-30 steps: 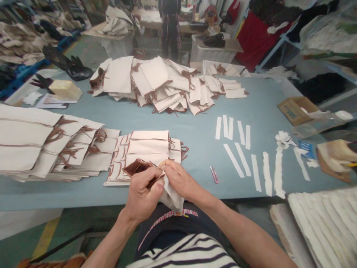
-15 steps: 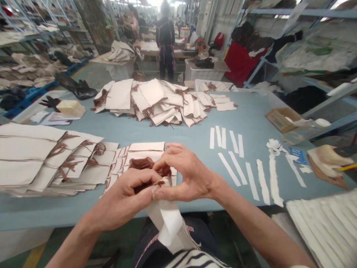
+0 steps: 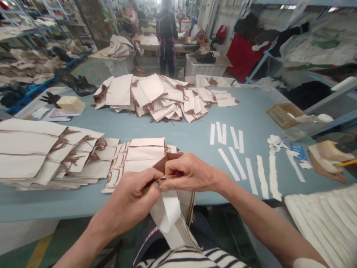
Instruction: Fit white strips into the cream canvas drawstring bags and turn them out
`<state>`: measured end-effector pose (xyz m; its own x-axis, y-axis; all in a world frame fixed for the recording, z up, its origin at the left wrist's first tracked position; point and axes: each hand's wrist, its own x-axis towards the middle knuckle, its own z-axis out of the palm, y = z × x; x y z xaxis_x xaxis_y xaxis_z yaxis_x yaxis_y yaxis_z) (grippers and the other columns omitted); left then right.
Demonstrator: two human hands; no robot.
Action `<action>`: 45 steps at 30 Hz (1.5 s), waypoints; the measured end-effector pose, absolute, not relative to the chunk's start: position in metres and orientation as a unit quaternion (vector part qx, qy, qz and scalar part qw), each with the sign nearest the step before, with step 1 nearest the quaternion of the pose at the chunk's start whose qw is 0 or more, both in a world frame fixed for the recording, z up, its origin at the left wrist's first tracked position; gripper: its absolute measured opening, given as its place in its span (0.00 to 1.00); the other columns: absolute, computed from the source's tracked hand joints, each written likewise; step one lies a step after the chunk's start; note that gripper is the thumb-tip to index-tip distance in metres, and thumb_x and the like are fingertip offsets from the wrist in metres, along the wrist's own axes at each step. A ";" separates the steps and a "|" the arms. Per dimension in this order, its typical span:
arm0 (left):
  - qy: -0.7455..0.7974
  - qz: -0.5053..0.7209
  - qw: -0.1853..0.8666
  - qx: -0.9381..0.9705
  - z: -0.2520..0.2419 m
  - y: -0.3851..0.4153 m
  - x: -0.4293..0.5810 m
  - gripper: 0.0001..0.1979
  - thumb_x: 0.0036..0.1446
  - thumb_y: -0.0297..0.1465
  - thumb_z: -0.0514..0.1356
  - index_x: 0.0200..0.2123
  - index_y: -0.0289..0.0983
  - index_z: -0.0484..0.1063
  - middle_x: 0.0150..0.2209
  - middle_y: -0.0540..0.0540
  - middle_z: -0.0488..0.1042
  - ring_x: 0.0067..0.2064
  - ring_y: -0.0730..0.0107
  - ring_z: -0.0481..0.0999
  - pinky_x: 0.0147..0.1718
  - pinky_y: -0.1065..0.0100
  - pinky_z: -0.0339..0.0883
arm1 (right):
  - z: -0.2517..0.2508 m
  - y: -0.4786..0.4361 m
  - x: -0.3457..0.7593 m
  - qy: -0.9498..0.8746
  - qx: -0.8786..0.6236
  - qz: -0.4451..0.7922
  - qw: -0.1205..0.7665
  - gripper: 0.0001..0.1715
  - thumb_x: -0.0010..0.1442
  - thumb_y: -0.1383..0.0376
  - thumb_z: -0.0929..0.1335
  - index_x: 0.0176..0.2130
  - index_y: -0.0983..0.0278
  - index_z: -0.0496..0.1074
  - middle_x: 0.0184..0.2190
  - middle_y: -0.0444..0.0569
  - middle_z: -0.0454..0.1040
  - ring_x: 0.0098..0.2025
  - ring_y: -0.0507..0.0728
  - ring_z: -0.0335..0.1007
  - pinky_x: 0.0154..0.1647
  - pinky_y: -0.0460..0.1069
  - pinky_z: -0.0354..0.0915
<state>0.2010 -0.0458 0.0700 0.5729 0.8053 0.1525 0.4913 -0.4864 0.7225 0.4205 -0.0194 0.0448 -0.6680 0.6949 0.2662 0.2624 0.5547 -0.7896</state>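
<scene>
Both my hands pinch the upper edge of a cream fabric piece with brown lining (image 3: 179,234), which hangs down over my lap at the table's front edge. My left hand (image 3: 131,199) is closed on its left side. Close beside it, my right hand (image 3: 192,172) grips the same edge with thumb and fingers. A white strip (image 3: 170,212) hangs on the front of the piece, below my fingertips. Just behind my hands lies a stack of cream pieces with brown trim (image 3: 143,149). Whatever is between my fingertips is partly hidden.
Larger cream pieces with brown ties (image 3: 30,149) are stacked at the left. A loose heap of similar pieces (image 3: 150,93) lies at the back of the blue table (image 3: 195,139). Several white strips (image 3: 228,163) lie to the right, near a cardboard box (image 3: 283,115). A person (image 3: 166,41) stands beyond.
My right hand has turned and lowered, its fingers now curled over the fabric edge. The piece's brown lining has folded upward, and more of the stack behind shows. The view has tilted slightly.
</scene>
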 end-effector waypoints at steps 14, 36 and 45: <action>0.383 0.336 0.244 0.825 0.052 -0.047 0.196 0.10 0.63 0.22 0.54 0.42 0.39 0.74 0.30 0.56 0.78 0.27 0.77 0.76 0.27 0.78 0.67 | 0.042 -0.041 0.401 -0.749 -0.402 0.385 0.358 0.06 0.59 0.68 0.67 0.29 0.63 0.69 0.24 0.39 0.67 0.28 0.50 0.61 0.32 0.46 0.55; 0.125 0.332 0.088 0.931 0.029 -0.027 0.183 0.15 0.75 0.26 0.46 0.57 0.34 0.68 0.27 0.49 0.73 0.24 0.68 0.70 0.24 0.68 0.62 | 0.032 -0.054 0.397 -0.454 -0.359 0.749 0.322 0.11 0.52 0.58 0.70 0.30 0.64 0.71 0.23 0.40 0.66 0.25 0.50 0.54 0.25 0.45 0.50; 0.177 0.371 0.167 0.896 0.022 -0.028 0.185 0.18 0.63 0.19 0.53 0.52 0.42 0.69 0.25 0.54 0.74 0.22 0.71 0.71 0.25 0.71 0.63 | 0.039 -0.049 0.397 -0.517 -0.410 0.683 0.313 0.06 0.52 0.62 0.67 0.29 0.64 0.69 0.21 0.38 0.63 0.23 0.49 0.52 0.23 0.44 0.49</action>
